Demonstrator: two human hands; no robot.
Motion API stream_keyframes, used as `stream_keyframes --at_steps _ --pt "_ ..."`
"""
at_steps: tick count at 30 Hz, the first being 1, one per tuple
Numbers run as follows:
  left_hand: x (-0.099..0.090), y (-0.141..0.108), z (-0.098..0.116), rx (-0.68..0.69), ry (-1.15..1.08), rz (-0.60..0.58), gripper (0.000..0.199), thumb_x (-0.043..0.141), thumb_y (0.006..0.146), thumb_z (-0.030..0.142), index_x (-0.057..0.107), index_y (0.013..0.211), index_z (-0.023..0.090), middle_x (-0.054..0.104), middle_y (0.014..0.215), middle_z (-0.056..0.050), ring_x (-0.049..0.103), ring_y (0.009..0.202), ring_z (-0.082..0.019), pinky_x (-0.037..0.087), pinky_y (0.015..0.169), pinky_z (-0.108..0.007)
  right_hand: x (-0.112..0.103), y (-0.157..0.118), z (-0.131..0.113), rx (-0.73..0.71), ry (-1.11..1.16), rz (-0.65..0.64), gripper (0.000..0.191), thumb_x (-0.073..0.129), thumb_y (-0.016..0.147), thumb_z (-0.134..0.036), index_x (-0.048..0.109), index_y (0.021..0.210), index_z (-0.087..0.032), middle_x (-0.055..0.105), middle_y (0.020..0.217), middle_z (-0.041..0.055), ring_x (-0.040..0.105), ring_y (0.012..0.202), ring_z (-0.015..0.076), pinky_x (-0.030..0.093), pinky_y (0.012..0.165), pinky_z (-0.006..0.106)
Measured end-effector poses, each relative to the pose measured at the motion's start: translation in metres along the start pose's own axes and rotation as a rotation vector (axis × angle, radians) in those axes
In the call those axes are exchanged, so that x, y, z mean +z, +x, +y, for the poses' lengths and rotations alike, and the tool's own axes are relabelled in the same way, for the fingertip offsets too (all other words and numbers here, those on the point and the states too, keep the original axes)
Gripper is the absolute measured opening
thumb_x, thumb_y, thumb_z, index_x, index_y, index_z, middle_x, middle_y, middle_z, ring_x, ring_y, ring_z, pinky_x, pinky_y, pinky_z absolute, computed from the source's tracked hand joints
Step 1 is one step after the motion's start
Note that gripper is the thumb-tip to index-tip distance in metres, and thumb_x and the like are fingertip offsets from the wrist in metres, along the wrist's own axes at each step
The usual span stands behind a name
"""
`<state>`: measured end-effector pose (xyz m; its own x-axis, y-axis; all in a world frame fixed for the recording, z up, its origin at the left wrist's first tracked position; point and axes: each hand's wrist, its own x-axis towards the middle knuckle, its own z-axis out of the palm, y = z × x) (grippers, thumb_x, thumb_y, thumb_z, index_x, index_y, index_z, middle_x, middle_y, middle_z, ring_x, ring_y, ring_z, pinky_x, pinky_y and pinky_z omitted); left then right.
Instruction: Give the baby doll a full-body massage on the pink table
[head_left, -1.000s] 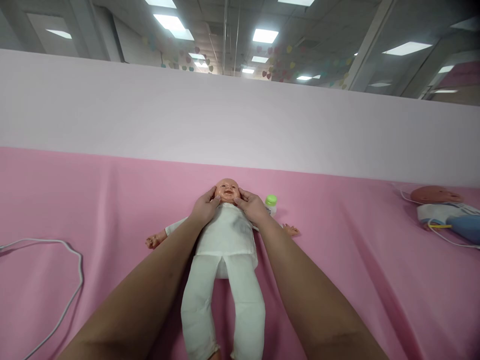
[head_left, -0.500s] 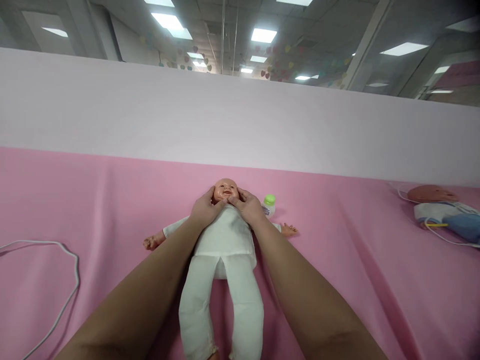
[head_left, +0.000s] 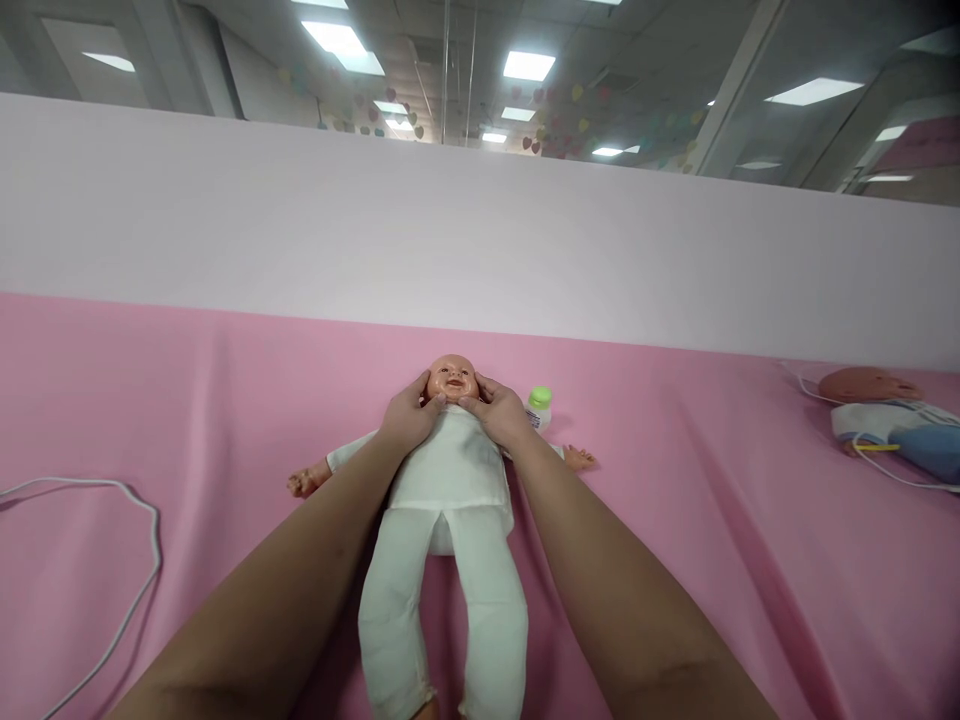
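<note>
The left hand (head_left: 409, 415) and right hand (head_left: 504, 413) are half-curling around the doll (head_left: 450, 460), holding its head from both sides, while the thumbs are parting after nearly meeting at the chin, seemingly keeping the handling on the lower face. The doll is lying face up on the pink cover (head_left: 637, 460), wearing white, its arms spreading wide.

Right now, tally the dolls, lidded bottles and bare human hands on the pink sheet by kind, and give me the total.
Dolls: 2 (bald plastic doll in white cloth clothes; bald doll with blue and white cloth)
Lidded bottles: 1 (small whitish bottle with a green lid)
Bare human hands: 2 (left hand; right hand)
Total: 5
</note>
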<state>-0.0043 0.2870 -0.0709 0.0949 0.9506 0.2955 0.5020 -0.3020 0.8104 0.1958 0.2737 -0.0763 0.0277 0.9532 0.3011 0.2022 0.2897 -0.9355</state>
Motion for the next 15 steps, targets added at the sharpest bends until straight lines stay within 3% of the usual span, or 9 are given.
stream_keyframes --at_steps 7,11,15 --pt "0.001 0.005 -0.006 0.012 -0.145 -0.012 0.062 0.059 0.096 0.04 0.05 0.154 0.02 0.058 0.152 -0.008 0.054 0.141 -0.027 0.039 0.12 -0.039 -0.008 0.001 0.002 0.014 0.125 -0.072 0.064 0.078 0.086 -0.046 0.061 0.144 -0.026 0.059 0.15 0.0027 0.055 0.14 0.0272 0.039 0.123 0.045" --pt "0.001 0.008 -0.012 0.026 -0.214 -0.024 0.056 0.058 0.098 0.042 0.056 0.15 0.024 0.059 0.151 -0.003 0.052 0.143 -0.025 0.039 0.121 -0.036 -0.011 0.005 0.011 0.019 0.148 -0.07 0.059 0.074 0.088 -0.053 0.064 0.141 -0.027 0.062 0.147 0.0021 0.056 0.139 0.0265 0.037 0.124 0.047" --pt "-0.001 0.006 -0.007 -0.021 -0.194 0.003 0.058 0.055 0.099 0.048 0.056 0.15 0.02 0.058 0.152 -0.006 0.052 0.143 -0.025 0.039 0.12 -0.037 -0.009 0.005 0.01 0.002 0.139 -0.029 0.055 0.071 0.089 -0.058 0.068 0.135 -0.027 0.066 0.142 0.0037 0.06 0.135 0.0268 0.041 0.12 0.049"
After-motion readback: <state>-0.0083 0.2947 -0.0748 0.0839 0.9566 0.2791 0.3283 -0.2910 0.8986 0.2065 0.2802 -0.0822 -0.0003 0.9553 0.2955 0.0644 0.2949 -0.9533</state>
